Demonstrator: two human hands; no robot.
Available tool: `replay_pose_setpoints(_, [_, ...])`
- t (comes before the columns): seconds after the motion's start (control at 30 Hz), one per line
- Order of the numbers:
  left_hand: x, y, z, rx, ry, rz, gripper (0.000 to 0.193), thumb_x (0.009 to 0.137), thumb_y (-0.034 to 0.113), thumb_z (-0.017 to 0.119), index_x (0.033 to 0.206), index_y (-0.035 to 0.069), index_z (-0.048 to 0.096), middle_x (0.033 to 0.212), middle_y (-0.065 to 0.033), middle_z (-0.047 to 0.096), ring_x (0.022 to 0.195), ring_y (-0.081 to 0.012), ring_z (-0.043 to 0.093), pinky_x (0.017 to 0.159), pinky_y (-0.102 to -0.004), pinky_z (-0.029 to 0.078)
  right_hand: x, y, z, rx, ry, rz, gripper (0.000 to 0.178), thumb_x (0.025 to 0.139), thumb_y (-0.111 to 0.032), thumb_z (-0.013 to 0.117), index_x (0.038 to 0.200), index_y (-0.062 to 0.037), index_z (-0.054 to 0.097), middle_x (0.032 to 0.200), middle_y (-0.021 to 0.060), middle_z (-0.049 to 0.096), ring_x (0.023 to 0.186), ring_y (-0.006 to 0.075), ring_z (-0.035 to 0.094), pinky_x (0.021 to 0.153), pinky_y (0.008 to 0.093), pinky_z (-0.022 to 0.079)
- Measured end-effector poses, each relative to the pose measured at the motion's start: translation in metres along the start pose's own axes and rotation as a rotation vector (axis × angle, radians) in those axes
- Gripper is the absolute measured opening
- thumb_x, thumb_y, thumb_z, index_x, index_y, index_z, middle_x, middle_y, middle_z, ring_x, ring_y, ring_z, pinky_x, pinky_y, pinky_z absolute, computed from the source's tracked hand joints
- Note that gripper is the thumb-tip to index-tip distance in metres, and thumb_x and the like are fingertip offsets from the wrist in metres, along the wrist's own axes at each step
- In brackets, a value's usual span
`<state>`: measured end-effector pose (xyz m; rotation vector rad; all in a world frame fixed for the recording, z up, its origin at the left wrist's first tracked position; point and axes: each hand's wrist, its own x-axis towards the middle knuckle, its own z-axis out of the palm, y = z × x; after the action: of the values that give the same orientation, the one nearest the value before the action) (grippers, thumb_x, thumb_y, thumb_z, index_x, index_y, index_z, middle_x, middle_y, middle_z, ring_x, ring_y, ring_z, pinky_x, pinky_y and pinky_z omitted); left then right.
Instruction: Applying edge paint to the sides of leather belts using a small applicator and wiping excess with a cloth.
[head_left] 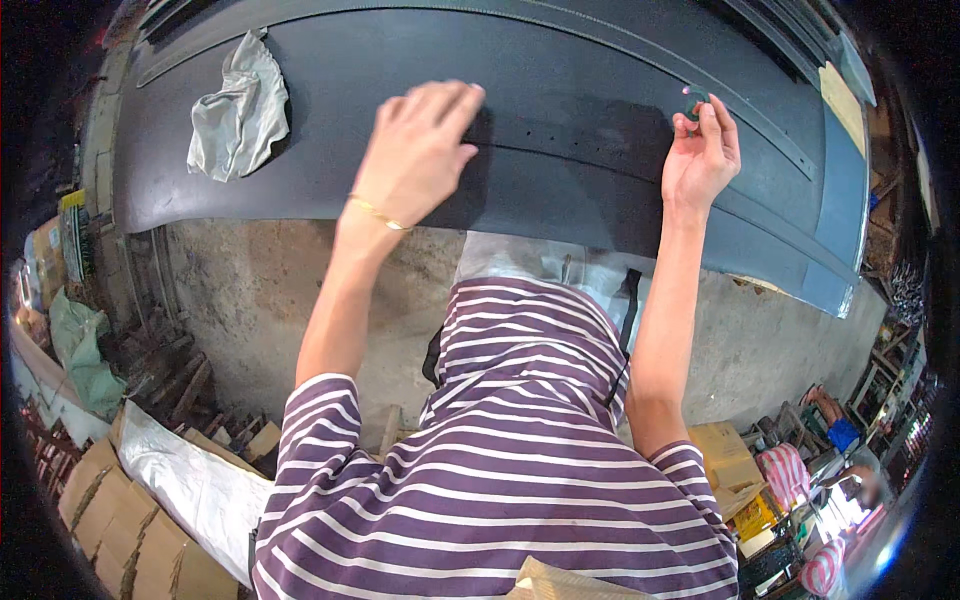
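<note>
My right hand [700, 165] is raised over the right part of a dark sheet [390, 50], thumb and fingertips closed in a pinch. Between them is a small, dark green, curved thing [692, 97], ring-like in outline; its exact kind is unclear. Palm down above the middle of the same sheet, my left hand [420, 140] holds nothing visible. Its fingers are stretched out and a little blurred. A thin line with a few small dark marks runs along the sheet between my hands. To the left lies a crumpled pale grey cloth [240, 110], apart from both hands.
Long dark strips [600, 45] lie along the table's far side and down to the right. Stacked cardboard [120, 520] and a white sack [190, 480] are at lower left. A cardboard box [725, 455] stands at lower right, with a person [865, 490] beyond it.
</note>
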<state>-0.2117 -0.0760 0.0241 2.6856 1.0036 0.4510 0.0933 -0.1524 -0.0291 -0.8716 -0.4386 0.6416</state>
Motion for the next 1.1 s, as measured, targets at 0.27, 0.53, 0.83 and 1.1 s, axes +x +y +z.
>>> replay_pose_setpoints(0.27, [0.022,-0.011,0.028,0.026,0.368,0.002,0.016,0.075,0.002,0.075,0.088,0.001,0.067,0.092,-0.0071,0.065,0.092,-0.0265,0.062,0.083,-0.039,0.049,-0.008,-0.033,0.076,-0.058,-0.126,-0.016,0.019,0.091,-0.001,0.068,0.109,0.0031,0.069,0.093,0.0111,0.07,0.069,0.0133,0.067,0.065,0.0273,0.056])
replay_pose_setpoints(0.53, [-0.039,0.019,0.027,-0.154,0.33,-0.151,0.018,0.078,0.0,0.077,0.095,0.0,0.071,0.1,-0.0104,0.07,0.093,-0.0294,0.064,0.084,-0.0386,0.052,-0.052,0.037,0.096,-0.388,-0.248,0.158,0.013,0.089,-0.002,0.072,0.102,-0.0004,0.073,0.082,-0.0009,0.067,0.07,0.0044,0.057,0.063,0.0194,0.045])
replay_pose_setpoints(0.83, [-0.026,-0.016,0.018,-0.065,0.397,-0.333,0.022,0.08,0.002,0.074,0.103,0.002,0.071,0.1,-0.0113,0.066,0.092,-0.0285,0.062,0.081,-0.0376,0.051,-0.049,0.042,0.099,-0.437,-0.259,0.17,0.014,0.09,-0.005,0.072,0.102,-0.0001,0.073,0.083,0.0003,0.068,0.071,0.0051,0.058,0.065,0.0195,0.046])
replay_pose_setpoints(1.1, [-0.03,-0.027,0.022,-0.161,0.414,-0.39,0.006,0.089,-0.002,0.065,0.094,-0.002,0.068,0.093,-0.0122,0.067,0.081,-0.0254,0.067,0.073,-0.0335,0.052,-0.056,0.075,0.135,-0.417,-0.3,0.092,0.01,0.089,-0.004,0.07,0.098,0.0,0.072,0.082,-0.0001,0.067,0.069,0.004,0.057,0.062,0.019,0.046])
